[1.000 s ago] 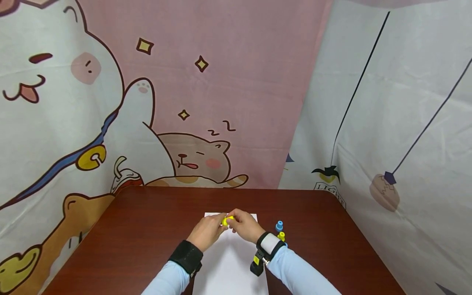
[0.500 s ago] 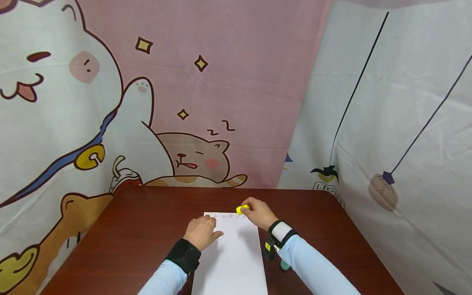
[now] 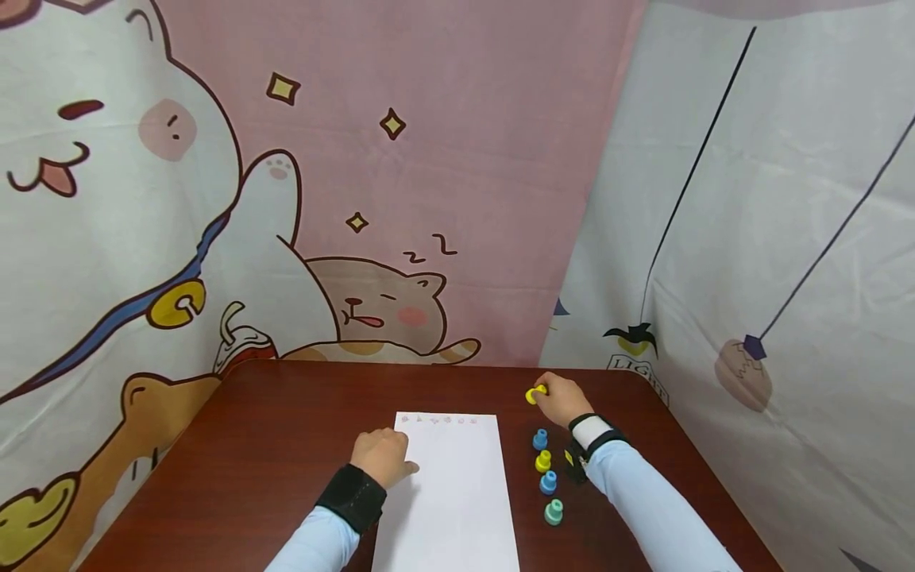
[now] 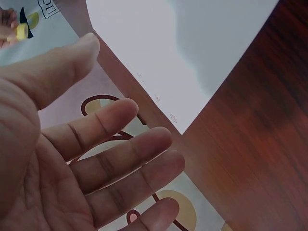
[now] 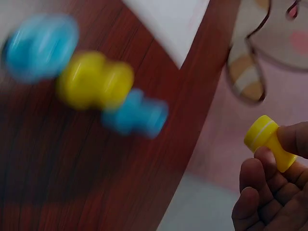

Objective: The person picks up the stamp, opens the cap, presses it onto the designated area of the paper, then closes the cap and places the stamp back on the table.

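My right hand (image 3: 562, 400) pinches a small yellow toy stamp (image 3: 531, 396) between thumb and fingers, above the table's far right part. In the right wrist view this yellow stamp (image 5: 265, 134) shows a white line round its wider end. My left hand (image 3: 381, 457) holds nothing and is over the left edge of the white paper (image 3: 453, 492). Seen from the left wrist, the left fingers (image 4: 144, 149) are spread and loosely bent. A row of small faint reddish prints (image 3: 446, 419) runs along the paper's far edge.
Right of the paper, a line of stamps stands on the brown table (image 3: 286, 445): a blue stamp (image 3: 540, 439), a yellow stamp (image 3: 543, 461), another blue stamp (image 3: 548, 482) and a green stamp (image 3: 554, 512). Behind the table hangs a cartoon-printed cloth (image 3: 486, 159).
Both hands were together at the yellow stamp over the paper's far edge. The left hand let go and drew back leftward; the right hand carried the stamp to the right, off the paper.
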Motion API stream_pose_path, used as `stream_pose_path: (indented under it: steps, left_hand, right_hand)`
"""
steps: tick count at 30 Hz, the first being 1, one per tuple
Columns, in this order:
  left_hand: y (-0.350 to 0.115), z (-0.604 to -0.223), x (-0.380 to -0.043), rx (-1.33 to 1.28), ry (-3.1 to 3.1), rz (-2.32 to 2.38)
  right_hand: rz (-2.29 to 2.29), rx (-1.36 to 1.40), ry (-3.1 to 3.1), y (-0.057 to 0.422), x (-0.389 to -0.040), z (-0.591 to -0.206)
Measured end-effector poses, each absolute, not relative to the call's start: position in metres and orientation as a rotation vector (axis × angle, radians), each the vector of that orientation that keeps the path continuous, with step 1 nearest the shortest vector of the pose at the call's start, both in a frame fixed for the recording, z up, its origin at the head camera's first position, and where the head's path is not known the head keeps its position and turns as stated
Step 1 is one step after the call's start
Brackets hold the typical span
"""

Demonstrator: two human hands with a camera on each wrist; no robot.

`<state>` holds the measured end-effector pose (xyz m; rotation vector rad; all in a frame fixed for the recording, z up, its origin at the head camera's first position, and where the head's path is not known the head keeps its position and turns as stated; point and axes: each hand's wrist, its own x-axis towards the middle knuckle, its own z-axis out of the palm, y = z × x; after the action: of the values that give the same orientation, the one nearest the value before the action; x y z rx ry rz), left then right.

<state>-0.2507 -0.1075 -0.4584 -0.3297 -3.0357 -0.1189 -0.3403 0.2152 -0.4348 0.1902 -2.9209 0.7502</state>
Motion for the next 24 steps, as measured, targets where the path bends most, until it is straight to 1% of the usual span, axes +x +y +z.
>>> stream_pose_path:
  steps: [7, 13, 18, 24]
  left_hand:
    - [-0.11, -0.46, -0.249, -0.31, -3.063, -0.128]
    - [-0.112, -0.462, -0.248, -0.279, -3.072, -0.107]
    - [-0.115, -0.464, -0.246, -0.258, -3.07, -0.105]
    - [-0.116, -0.464, -0.244, -0.257, -3.076, -0.123]
  right_hand:
    - [0.421, 0.13, -2.975, 0.278, -0.349, -0.45]
    - [0.33, 0.063, -2.991, 0.319, -0.345, -0.462]
    - [0.289, 0.012, -3.018, 0.343, -0.344, -0.477]
    - [0.282, 0.022, -3.033, 0.352, -0.343, -0.489]
